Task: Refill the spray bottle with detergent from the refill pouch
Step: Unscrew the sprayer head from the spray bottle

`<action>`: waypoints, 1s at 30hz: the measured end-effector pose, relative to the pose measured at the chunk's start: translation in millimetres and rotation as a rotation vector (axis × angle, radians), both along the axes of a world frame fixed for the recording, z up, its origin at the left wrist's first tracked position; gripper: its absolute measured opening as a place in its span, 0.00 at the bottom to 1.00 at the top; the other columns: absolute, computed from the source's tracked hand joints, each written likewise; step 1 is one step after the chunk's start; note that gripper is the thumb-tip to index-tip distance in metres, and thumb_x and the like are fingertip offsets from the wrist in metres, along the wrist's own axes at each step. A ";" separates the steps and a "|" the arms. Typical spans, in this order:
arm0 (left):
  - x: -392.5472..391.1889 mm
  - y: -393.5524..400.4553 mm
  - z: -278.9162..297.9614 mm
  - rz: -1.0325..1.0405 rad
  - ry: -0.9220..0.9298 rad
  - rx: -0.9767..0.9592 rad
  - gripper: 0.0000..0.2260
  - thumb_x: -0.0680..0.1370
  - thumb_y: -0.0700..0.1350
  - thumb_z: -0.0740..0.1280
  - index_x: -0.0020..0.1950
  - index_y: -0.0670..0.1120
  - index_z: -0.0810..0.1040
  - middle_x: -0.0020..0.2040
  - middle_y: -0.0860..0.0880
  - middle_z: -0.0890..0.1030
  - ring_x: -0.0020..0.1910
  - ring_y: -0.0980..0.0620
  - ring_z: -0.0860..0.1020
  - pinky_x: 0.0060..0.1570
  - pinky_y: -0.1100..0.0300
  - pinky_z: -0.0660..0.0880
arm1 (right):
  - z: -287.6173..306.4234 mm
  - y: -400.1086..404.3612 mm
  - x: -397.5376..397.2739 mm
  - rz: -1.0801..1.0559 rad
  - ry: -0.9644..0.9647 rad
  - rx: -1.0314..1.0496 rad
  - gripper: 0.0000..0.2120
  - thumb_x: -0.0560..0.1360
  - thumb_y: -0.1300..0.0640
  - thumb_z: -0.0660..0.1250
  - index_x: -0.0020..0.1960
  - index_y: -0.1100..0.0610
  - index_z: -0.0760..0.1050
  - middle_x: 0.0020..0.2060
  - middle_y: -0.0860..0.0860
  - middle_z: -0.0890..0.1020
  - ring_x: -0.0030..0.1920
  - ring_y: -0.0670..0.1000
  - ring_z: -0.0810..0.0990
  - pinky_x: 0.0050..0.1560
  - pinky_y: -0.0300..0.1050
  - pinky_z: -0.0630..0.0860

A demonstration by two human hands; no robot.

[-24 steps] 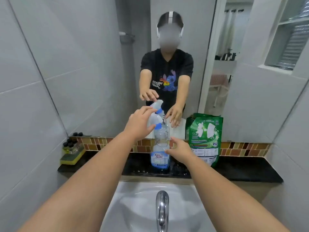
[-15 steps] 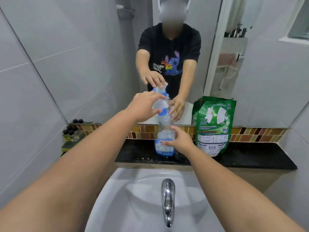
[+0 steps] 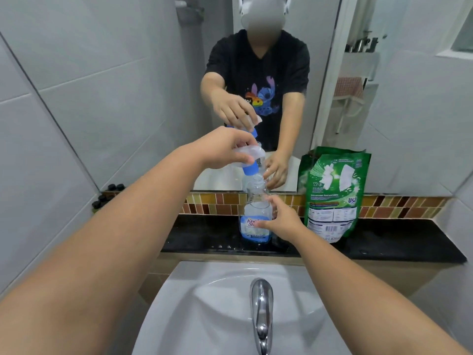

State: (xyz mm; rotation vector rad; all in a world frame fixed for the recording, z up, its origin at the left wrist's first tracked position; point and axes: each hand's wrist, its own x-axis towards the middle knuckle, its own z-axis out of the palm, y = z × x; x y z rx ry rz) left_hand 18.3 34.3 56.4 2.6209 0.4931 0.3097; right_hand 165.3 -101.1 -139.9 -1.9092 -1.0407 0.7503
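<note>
Spray bottle (image 3: 255, 216) upright, frame centre; my right hand (image 3: 280, 221) wraps its body, left hand (image 3: 222, 149) pinches tilted spray head (image 3: 249, 156); pouch (image 3: 332, 193) right.

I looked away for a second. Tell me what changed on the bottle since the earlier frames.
The left hand closed on the spray head and tilted it up off the neck of the spray bottle. The right hand went from just beside the bottle to steadying it. The refill pouch stayed standing on the counter.
</note>
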 end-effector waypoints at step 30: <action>-139.2 51.6 32.2 0.153 -0.503 -0.353 0.11 0.73 0.51 0.71 0.54 0.54 0.82 0.44 0.53 0.85 0.40 0.57 0.78 0.38 0.61 0.72 | 12.4 -6.3 5.6 0.009 -0.122 -0.103 0.35 0.67 0.52 0.79 0.69 0.45 0.67 0.58 0.48 0.77 0.47 0.45 0.78 0.30 0.33 0.74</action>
